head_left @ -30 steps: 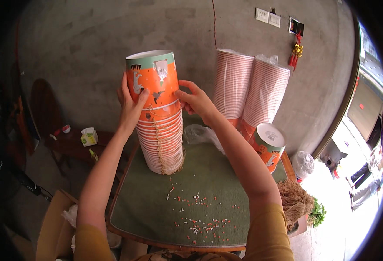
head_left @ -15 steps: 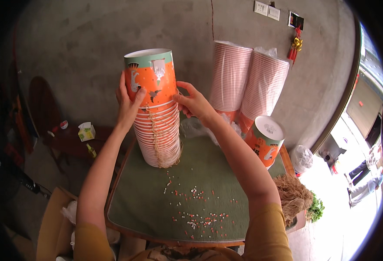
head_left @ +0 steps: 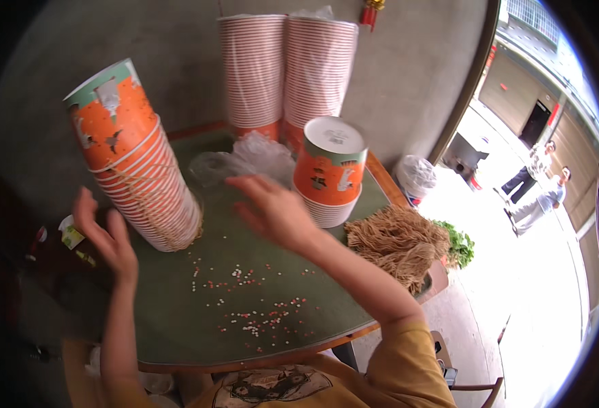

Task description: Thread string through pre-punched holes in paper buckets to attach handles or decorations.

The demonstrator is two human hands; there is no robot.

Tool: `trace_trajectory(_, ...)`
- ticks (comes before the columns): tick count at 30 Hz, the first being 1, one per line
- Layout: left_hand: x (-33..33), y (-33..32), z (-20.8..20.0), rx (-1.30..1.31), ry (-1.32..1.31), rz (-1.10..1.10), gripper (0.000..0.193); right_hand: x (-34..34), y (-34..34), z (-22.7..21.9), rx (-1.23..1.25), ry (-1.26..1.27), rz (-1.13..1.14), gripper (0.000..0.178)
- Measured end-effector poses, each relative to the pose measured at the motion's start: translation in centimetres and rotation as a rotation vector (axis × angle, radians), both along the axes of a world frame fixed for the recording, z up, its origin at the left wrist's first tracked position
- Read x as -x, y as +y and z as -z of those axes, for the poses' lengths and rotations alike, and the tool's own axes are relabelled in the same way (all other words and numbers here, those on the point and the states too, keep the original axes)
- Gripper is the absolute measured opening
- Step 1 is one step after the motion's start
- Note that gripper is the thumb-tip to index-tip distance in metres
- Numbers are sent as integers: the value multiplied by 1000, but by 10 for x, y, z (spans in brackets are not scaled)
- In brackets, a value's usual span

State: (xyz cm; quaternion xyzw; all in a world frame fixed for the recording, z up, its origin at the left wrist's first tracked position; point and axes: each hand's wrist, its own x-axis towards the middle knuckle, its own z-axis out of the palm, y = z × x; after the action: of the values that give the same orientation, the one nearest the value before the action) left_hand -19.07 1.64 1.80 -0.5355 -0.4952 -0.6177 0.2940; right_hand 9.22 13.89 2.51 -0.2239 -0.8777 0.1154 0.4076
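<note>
A tall stack of upside-down orange and green paper buckets (head_left: pixel 126 129) stands at the left of the green-topped table (head_left: pixel 177 326). Thin tan strings run down its side over the white rims. My left hand (head_left: pixel 106 238) is beside the lower left of this stack, apart from it, fingers spread and holding nothing. Over the middle of the table, my right hand (head_left: pixel 272 211) reaches out, slightly blurred, its fingers stretched and empty. Just beyond it lies crumpled clear plastic (head_left: pixel 258 156). Right of that hand is a shorter stack of upside-down buckets (head_left: pixel 332 166).
Two tall plastic-wrapped bucket stacks (head_left: pixel 253 75) stand by the wall. A bundle of tan strings (head_left: pixel 401 245) and green leaves (head_left: pixel 457 245) sit at the right edge. Small red and white bits (head_left: pixel 258 319) lie scattered in front. Two people (head_left: pixel 534 183) are outside.
Both hands have let go of the tall stack; the right has moved away from it toward the shorter stack. The view has swung to the right.
</note>
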Motion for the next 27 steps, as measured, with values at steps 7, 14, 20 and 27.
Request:
trace_trajectory(7,-190,86,100,625,-90,633,95,-117,66,-30,-348,-133,483,30)
trace_trajectory(14,-272,186,141,412,-150,619,118,-112,71,-32,-35,-67,327,19)
trace_trajectory(20,-284,188,138,369,-333,722,120,-122,88,-32,-86,-84,282,18)
trace_trajectory(27,-282,190,145,371,-343,609,115,-129,88,-66,-111,32,266,18)
